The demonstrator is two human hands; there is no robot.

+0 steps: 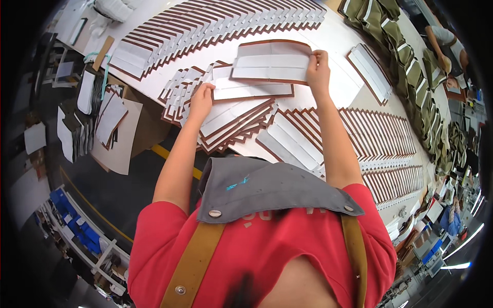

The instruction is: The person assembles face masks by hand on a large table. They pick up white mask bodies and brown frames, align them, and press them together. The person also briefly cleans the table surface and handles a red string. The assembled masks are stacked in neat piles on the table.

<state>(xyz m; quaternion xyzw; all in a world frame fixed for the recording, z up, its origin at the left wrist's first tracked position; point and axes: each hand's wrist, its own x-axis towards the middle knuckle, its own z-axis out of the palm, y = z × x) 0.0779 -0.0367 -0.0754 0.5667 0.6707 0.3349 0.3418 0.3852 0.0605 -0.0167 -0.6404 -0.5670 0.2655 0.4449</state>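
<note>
My right hand (319,76) pinches the right end of a white rectangular panel with brown edges (272,61), raised and slightly bent above the table. My left hand (201,101) has its fingers closed at the left end of a second white brown-edged panel (251,92), which the raised one partly covers. Beneath both lies a fanned stack of similar panels (231,119), overlapping at angles. Close to the left fingers, more white-and-brown pieces (179,90) are heaped in a staggered pile.
A long overlapping row of panels (215,28) runs along the far side of the white table (328,43). More rows (377,133) lie to the right, beside a small separate stack (370,72). Olive-green pieces (405,56) hang at far right. Cardboard (128,138) stands off the left edge.
</note>
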